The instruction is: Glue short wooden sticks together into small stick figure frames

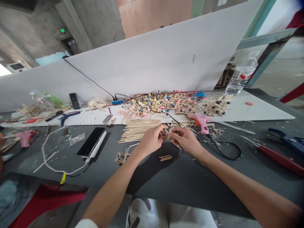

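- Right hand [184, 137]: narrowed fingertips pinch pale wooden pieces [168, 135] just above the bench [180, 183].
- Left hand [152, 139]: fingers curl narrowly opposite; whether they also grip cannot be told.
- Sound handling favours light pressure, both wrists steady, ends kept visible.
- Wooden pieces: short, slim, partly hidden by fingers.
- Nearer the body: short sticks [166, 157]; beyond: long sticks [136, 129], roughly parallel.

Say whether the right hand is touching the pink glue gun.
Apart. The head view shows littered desk between the right hand and the pink glue gun.
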Action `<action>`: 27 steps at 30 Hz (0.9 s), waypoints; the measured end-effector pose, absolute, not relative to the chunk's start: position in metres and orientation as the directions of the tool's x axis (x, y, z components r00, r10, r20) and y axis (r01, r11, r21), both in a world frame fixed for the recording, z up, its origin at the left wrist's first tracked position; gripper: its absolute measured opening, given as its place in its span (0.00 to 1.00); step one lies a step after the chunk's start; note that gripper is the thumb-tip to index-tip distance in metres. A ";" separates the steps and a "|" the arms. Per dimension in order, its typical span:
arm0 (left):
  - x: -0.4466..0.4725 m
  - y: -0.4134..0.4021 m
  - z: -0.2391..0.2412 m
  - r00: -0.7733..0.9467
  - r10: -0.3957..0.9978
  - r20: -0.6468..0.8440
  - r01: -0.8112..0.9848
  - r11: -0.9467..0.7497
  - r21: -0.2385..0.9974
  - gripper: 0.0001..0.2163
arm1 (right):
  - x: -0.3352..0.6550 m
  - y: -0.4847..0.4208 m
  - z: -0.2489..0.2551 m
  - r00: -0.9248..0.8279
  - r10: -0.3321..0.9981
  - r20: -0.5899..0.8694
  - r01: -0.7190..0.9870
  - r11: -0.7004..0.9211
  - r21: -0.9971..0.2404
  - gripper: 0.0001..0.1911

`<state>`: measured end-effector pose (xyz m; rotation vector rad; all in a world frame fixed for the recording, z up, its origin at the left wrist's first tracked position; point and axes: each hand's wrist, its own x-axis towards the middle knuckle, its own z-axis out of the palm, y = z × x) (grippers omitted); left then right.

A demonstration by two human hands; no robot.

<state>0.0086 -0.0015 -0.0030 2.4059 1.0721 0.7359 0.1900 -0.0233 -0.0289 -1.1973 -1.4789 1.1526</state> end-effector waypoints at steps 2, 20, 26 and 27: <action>0.008 -0.002 -0.001 0.603 0.749 0.273 0.568 -0.644 0.512 0.22 | 0.190 -0.024 -0.027 -0.134 0.988 0.082 0.186 0.106 -0.977 0.11; 0.007 -0.001 0.000 0.667 0.677 0.311 0.510 -0.719 0.471 0.23 | 0.198 -0.019 -0.022 -0.205 0.975 0.090 0.154 0.123 -0.980 0.11; 0.003 -0.003 0.005 0.661 0.683 0.310 0.515 -0.714 0.474 0.22 | 0.199 -0.020 -0.016 -0.230 0.972 0.048 0.188 0.092 -0.978 0.11; 0.003 -0.003 0.005 0.665 0.680 0.310 0.512 -0.717 0.473 0.21 | 0.199 -0.020 -0.016 -0.234 0.971 0.042 0.187 0.088 -0.978 0.11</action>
